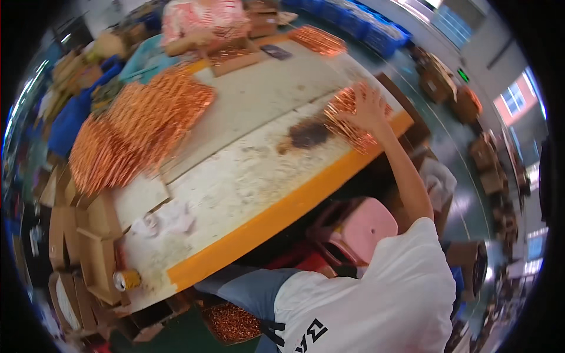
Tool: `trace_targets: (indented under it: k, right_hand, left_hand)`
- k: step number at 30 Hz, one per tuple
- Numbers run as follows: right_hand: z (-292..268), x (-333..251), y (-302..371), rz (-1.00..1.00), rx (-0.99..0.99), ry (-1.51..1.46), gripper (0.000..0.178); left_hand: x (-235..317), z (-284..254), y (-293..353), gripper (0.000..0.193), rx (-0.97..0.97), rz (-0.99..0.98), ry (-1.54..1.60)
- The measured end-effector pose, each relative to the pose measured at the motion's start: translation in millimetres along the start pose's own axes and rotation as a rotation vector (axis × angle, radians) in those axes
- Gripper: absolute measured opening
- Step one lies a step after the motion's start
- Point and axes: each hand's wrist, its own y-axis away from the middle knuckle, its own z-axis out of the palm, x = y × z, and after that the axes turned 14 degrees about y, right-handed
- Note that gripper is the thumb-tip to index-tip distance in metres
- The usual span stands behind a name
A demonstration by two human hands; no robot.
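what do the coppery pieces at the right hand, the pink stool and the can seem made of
Pieces: probably metal, perhaps copper or copper-coated, given their orange colour and bright glints. Stool: likely moulded plastic, smooth and faintly shiny, with rounded corners and even pink colour. Can: apparently thin metal, yellow-coated, with a silvery end.
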Motion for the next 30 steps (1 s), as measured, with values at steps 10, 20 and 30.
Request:
trace_targets:
  k: [10, 20, 30]
  right_hand:
    - [30.0, 52.8, -3.2, 0.062, -0.181, -0.597, 0.040]
    - [-200.2, 24.2, 142.8, -0.823, 0.438, -0.749, 0.034]
    - [-301.7, -263.0, 379.8, -1.782, -1.595, -1.853, 0.052]
  left_hand:
    - [35.6, -273.6, -291.5, 0.030, 0.484, 0.716, 2.529]
    - [196.1, -361.5, -131.3, 0.057, -0.723, 1.073, 3.266]
    - [146.7, -99.2, 3.9, 0.057, 0.992, -0.566, 2.910]
